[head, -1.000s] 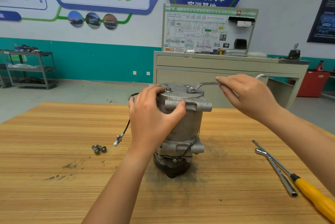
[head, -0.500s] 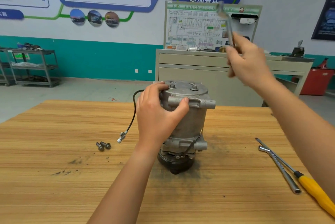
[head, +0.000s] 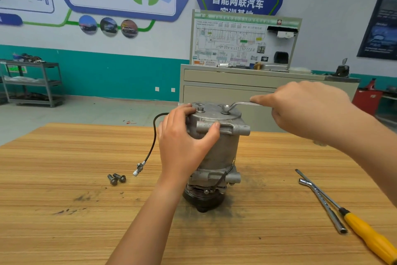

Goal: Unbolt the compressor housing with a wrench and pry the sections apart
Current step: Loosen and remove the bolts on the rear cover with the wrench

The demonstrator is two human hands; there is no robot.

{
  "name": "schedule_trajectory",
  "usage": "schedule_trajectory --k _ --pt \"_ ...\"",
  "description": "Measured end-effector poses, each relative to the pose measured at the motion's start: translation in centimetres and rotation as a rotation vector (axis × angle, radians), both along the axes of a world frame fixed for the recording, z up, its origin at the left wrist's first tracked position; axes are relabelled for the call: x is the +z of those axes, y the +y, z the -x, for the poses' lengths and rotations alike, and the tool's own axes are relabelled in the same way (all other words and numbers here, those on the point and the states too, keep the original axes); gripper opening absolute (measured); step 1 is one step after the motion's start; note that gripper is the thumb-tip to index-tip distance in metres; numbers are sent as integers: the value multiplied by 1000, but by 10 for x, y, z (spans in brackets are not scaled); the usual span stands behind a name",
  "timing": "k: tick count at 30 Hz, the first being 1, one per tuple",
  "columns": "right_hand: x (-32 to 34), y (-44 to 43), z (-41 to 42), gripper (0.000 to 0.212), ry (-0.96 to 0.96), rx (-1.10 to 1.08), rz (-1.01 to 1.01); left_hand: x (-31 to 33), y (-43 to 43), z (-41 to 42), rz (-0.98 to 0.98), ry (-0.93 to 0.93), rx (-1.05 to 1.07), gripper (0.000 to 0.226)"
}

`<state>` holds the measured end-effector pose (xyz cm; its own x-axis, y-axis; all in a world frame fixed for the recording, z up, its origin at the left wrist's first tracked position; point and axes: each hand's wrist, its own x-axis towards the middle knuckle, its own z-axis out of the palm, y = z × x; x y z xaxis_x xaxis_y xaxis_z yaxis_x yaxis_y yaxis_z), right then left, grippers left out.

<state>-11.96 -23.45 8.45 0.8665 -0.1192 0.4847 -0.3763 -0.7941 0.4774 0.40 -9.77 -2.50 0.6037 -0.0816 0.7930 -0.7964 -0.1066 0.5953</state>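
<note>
Two closed grips: left hand [head: 184, 148] round housing [head: 223, 151], right hand [head: 307, 110] on wrench [head: 238, 104] atop it.

Dull cast-metal compressor housing [head: 219, 146], bright steel wrench [head: 240, 104], streaky smudged wooden table [head: 64, 211].

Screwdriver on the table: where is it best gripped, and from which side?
Take the screwdriver by its thick yellow handle, from above and the right: it lies flat, and the bent socket wrench lies close along its left.
</note>
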Motion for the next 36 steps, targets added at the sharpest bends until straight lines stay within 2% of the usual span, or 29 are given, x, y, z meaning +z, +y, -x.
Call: schedule_trajectory --k 7,9,12,15,16,19,21,22,23,24,26,28,29,30,34,36 --pt "-21 13 6 46 23 -25 120 0 0 1 19 -13 -5 62" --pt "-32 9 13 38 -86 23 92 0 0 0 22 -37 -2 60" --pt "-47 -22 5 16 -406 328 113 -1 -1 -4 21 -61 8 59" --pt "-50 -43 -28 10 -487 421 -24 -2 -1 -6 28 -58 5 58" --pt "-48 -47 -43 10 -473 392 -54 -2 -2 -6 32 -59 5 57" --pt "-33 -51 -92 25 -275 337 -114 -1 -3 -5 36 -43 5 57" --pt "-22 -51 -112 29 -137 385 -46 -1 -2 -4 31 -44 10 58" --pt "-19 -52 -115 30 -110 380 0 -1 -1 -4 23 -41 7 59" --pt "-18 -53 -114 30 -160 369 4 0 0 -3 13 -34 0 59" --pt "-17 -56 -108 29 -287 362 -81 0 0 -3 5 -26 -7 60" --pt "-15 -59 -91 25 -574 388 -463 1 1 -3 -1 -19 -12 60" --pt "-9 -58 -63 26 -671 521 -822 0 0 -2 -1 -16 -14 60" --pt "-7 -55 -47 32 -636 563 -906 0 0 -2 3 -16 -16 60" --pt "-7 -52 -31 37 -558 566 -895 0 -1 -2 8 -17 -17 60" --pt "-17 -36 8 44 -106 265 -332 -1 -2 -2 24 -14 -16 59" --pt "-20 -27 9 45 -17 195 -225 -2 -2 -2 26 -10 -18 58"
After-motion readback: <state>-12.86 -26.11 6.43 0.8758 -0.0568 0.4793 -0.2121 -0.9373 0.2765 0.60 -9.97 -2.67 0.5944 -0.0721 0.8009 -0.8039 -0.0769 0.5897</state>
